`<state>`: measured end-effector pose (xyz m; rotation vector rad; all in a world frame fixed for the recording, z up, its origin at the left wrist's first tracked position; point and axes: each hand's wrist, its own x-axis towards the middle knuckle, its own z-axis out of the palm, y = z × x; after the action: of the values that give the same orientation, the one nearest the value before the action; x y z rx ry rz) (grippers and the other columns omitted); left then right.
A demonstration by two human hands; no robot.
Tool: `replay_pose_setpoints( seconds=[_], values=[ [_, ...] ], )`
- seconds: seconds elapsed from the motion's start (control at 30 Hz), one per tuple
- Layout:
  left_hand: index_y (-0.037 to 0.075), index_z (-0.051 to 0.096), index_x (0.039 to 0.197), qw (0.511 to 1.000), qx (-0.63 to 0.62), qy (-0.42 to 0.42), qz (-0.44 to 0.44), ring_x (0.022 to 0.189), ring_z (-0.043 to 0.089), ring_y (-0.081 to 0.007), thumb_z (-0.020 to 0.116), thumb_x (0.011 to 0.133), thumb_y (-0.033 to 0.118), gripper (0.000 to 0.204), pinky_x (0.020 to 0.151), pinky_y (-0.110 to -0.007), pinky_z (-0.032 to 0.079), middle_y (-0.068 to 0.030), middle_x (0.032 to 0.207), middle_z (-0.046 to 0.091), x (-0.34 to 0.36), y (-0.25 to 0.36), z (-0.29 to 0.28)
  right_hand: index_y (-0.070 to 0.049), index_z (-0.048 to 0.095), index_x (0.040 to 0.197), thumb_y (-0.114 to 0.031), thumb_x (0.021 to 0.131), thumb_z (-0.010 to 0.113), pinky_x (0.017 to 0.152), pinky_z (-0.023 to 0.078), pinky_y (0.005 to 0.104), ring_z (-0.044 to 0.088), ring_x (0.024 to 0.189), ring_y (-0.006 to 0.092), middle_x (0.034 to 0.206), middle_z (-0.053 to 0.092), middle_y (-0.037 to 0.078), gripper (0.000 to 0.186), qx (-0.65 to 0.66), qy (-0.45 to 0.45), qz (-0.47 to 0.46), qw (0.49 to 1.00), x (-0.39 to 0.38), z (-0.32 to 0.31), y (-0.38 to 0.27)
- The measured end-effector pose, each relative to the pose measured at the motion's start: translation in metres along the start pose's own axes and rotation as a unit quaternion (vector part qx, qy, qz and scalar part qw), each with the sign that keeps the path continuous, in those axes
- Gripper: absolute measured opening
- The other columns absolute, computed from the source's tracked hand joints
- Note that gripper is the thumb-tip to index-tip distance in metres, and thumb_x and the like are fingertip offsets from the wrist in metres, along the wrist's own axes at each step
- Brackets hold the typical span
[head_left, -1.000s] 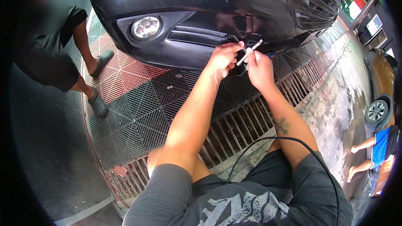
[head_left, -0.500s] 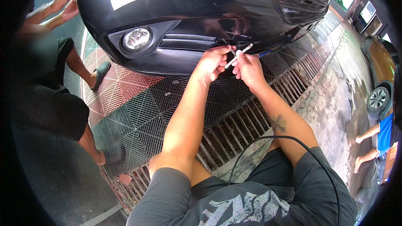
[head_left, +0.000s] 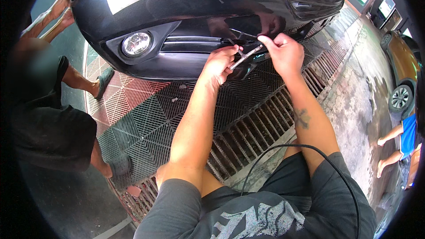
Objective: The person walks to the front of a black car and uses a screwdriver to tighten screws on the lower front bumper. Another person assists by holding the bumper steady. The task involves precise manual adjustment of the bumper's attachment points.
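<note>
A glossy black car bumper (head_left: pixel 186 22) with a round fog lamp (head_left: pixel 136 44) fills the top of the view. Both my hands are raised to its lower edge. My left hand (head_left: pixel 220 63) and my right hand (head_left: pixel 283 53) together hold a thin light-coloured metal tool (head_left: pixel 244 57) that slants between them, its upper end by my right fingers. The tool's tip against the bumper is hidden by my fingers. My forearms rise from the lower edge, and a black cable (head_left: pixel 310 150) loops over my right leg.
Below the bumper lie red and green plastic grid tiles (head_left: pixel 133 119) and a metal drain grate (head_left: pixel 252 132). A person in dark shorts and sandals (head_left: pixel 53 128) stands at the left. An orange car (head_left: pixel 403 71) and another person's legs (head_left: pixel 394 146) are at the right on wet concrete.
The view has moved closer to the bumper. Both hands with the tool sit a little higher against its lower edge. The person at the left has stepped nearer.
</note>
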<state>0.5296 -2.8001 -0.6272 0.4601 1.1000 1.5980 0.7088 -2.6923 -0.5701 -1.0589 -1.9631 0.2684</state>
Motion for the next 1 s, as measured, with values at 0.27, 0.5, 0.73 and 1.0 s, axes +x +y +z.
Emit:
replay_pose_setpoints(
  seconds=[0.27,0.5,0.73,1.0],
  values=[
    [0.009,0.074,0.104,1.000,0.005,0.003,0.006,0.052,0.028,-0.0045,0.067,0.104,0.027,0.019,0.048,-0.023,0.021,0.0111,0.062,0.036,0.001,-0.002,0.002,-0.008,0.067,0.078,-0.030,0.090,0.081,0.054,0.049,0.0401,0.062,0.053,0.0252,0.064,0.064,0.007,0.029,0.071,0.044,-0.157,0.984,-0.021,-0.008,0.022],
    [0.007,0.074,0.096,0.999,-0.008,0.031,0.006,0.049,0.037,-0.0052,0.073,0.101,0.028,0.022,0.042,-0.023,0.024,0.0063,0.064,0.046,0.006,-0.004,0.002,-0.003,0.074,0.111,-0.029,0.085,0.082,0.079,0.059,0.0404,0.070,0.086,0.0315,0.102,0.072,0.009,0.038,-0.011,0.004,-0.310,0.951,-0.045,0.023,0.002],
    [0.011,0.072,0.099,1.000,0.002,0.029,-0.010,0.057,0.035,-0.0045,0.071,0.102,0.029,0.018,0.049,-0.022,0.028,0.0089,0.069,0.045,0.003,0.000,0.003,-0.002,0.067,0.106,-0.025,0.097,0.071,0.075,0.059,0.0436,0.073,0.084,0.0325,0.093,0.074,0.015,0.025,-0.003,-0.051,-0.277,0.960,-0.053,0.041,-0.002],
    [0.011,0.074,0.108,0.999,-0.004,0.006,-0.031,0.057,0.033,-0.0050,0.070,0.103,0.025,0.015,0.053,-0.022,0.027,0.0102,0.065,0.038,0.001,0.002,0.001,0.001,0.057,0.110,-0.017,0.106,0.058,0.060,0.058,0.0439,0.073,0.065,0.0322,0.076,0.071,0.018,0.018,0.204,-0.167,-0.037,0.964,-0.063,0.058,-0.015]
  ],
)
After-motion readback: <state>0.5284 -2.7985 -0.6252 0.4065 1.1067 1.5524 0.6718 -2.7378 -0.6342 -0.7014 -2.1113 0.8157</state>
